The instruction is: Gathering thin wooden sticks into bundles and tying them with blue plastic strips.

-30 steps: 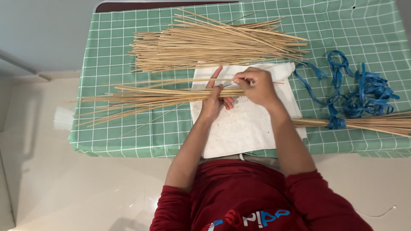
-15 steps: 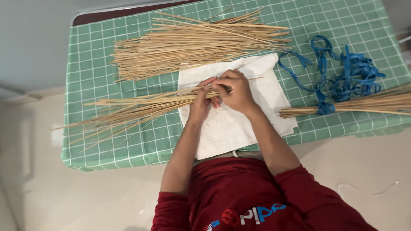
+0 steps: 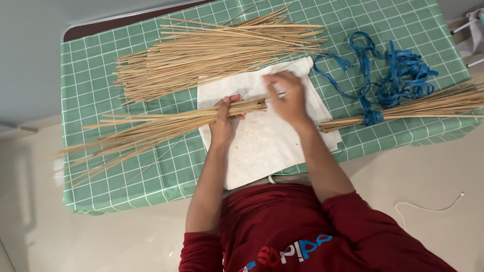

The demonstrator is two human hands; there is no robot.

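Thin tan sticks point(image 3: 166, 126) gathered in a bunch, lying across the green checked tablecloth point(image 3: 85, 75) and fanning out to the left. Cut ends of the bunch resting on the white cloth point(image 3: 262, 146) in the middle of the table.

Left hand point(image 3: 224, 118) wrapped tight around the bunch close to its cut ends, fingers curled over the top, thumb underneath. Right hand point(image 3: 287, 95) just past the cut ends, a bit blurry, fingers bent and pinched near one thin stick. Hard to tell for sure if anything is really held there. Both hands above the white cloth, close together but not touching.

Behind the hands, a big loose pile of sticks point(image 3: 212, 50) spread over the far side of the table, one edge of it lying on the white cloth. Off to the right, a second bunch point(image 3: 428, 106) tied with blue ribbon, pointing toward the table's right edge. A messy tangle of blue ribbon point(image 3: 398, 70) just behind that tied bunch, touching it at the knot.

Dark red sleeves and a dark red shirt point(image 3: 302, 231) at the bottom. A thin white cord point(image 3: 428, 207) on the pale floor to the right.
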